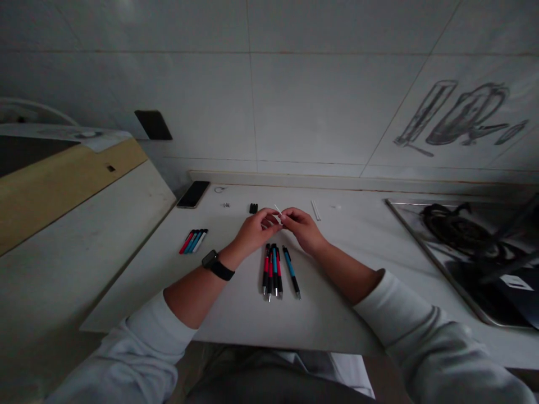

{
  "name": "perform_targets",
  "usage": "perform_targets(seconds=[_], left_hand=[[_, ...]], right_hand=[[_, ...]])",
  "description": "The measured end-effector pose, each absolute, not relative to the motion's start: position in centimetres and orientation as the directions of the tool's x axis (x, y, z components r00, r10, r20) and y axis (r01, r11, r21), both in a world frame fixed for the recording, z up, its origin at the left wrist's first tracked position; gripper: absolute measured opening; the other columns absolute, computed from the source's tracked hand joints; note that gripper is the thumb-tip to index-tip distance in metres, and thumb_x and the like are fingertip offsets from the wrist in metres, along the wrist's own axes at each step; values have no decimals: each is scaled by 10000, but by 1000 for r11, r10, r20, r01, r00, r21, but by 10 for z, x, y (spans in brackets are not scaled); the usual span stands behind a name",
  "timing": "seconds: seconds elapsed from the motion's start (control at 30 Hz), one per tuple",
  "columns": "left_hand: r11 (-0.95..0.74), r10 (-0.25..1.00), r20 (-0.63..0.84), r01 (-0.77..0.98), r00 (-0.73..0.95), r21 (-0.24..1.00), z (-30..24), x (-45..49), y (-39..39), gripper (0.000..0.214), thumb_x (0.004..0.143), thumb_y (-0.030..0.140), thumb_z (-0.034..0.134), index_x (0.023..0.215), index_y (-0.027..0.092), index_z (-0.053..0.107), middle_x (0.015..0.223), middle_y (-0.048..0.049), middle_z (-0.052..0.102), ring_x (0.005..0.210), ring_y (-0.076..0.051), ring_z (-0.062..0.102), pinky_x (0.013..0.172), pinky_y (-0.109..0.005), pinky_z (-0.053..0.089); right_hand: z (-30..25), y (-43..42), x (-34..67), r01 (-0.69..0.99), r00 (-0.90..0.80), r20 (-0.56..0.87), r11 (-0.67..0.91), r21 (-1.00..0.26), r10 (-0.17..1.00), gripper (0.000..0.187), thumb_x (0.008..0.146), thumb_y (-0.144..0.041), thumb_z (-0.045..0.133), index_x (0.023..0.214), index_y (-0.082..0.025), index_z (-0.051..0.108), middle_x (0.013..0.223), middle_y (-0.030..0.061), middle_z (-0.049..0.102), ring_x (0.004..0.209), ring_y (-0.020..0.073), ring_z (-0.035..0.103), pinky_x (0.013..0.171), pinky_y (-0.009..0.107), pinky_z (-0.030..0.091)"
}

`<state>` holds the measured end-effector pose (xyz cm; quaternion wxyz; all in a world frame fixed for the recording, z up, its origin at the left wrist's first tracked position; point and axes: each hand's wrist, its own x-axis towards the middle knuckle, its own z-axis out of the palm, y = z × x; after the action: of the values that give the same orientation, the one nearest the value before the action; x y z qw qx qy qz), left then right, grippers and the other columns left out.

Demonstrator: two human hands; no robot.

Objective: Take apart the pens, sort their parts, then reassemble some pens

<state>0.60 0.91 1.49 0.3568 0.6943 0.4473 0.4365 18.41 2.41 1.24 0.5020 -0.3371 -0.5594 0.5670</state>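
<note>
My left hand (pixel 257 229) and my right hand (pixel 304 229) meet fingertip to fingertip over the counter. A thin white stick like a pen refill (pixel 277 209) pokes up from the pinched fingers of my right hand. The left fingers are curled in with thumb against fingertips; whatever sits in them is hidden. Just below lies a bunch of red, blue and black click pens (pixel 272 271), with one blue pen (pixel 291 272) apart to its right. Beyond my hands are small black parts (pixel 253 208) and more thin white sticks (pixel 315 210).
Several coloured pen barrels (pixel 193 241) lie in a row at left. Tiny metal pieces (pixel 226 205), a ring (pixel 219 189) and a phone (pixel 193 194) rest near the wall. A gas stove (pixel 421 235) borders the right side; a white cabinet (pixel 84 247) stands left.
</note>
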Motion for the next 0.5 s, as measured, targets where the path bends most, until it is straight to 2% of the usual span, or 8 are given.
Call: perform_targets(seconds=[0.1, 0.2, 0.37, 0.5], left_hand=[[-378, 923, 332, 289, 195, 880, 15, 3, 10, 343, 840, 330, 762, 1134, 206, 636, 971, -52, 729, 886, -179, 698, 764, -296, 542], [-380, 919, 331, 263, 213, 887, 13, 4, 10, 276, 841, 344, 761, 1041, 193, 643, 955, -54, 725, 886, -181, 692, 795, -311, 545], [-336, 928, 295, 169, 226, 927, 13, 9, 9, 251, 834, 345, 757, 968, 184, 618, 920, -50, 715, 865, -173, 687, 810, -314, 544], [-274, 944, 245, 112, 220, 955, 16, 9, 8, 287, 819, 345, 762, 986, 185, 592, 916, -49, 719, 863, -173, 698, 815, -316, 547]], right_hand=[[15, 20, 179, -258, -259, 134, 65, -964, 957, 419, 702, -573, 829, 856, -219, 667, 808, -10, 646, 754, 145, 570, 777, 311, 488], [14, 18, 175, -279, -231, 137, 69, -958, 963, 395, 710, -552, 829, 848, -220, 665, 805, -11, 642, 750, 145, 560, 761, 306, 474], [11, 15, 171, -374, -168, 157, 84, -924, 973, 349, 732, -501, 829, 885, -232, 668, 881, -2, 656, 824, 151, 591, 824, 319, 487], [11, 12, 168, -356, -146, 150, 89, -930, 978, 351, 746, -520, 807, 898, -240, 660, 920, 17, 677, 879, 178, 614, 854, 340, 508]])
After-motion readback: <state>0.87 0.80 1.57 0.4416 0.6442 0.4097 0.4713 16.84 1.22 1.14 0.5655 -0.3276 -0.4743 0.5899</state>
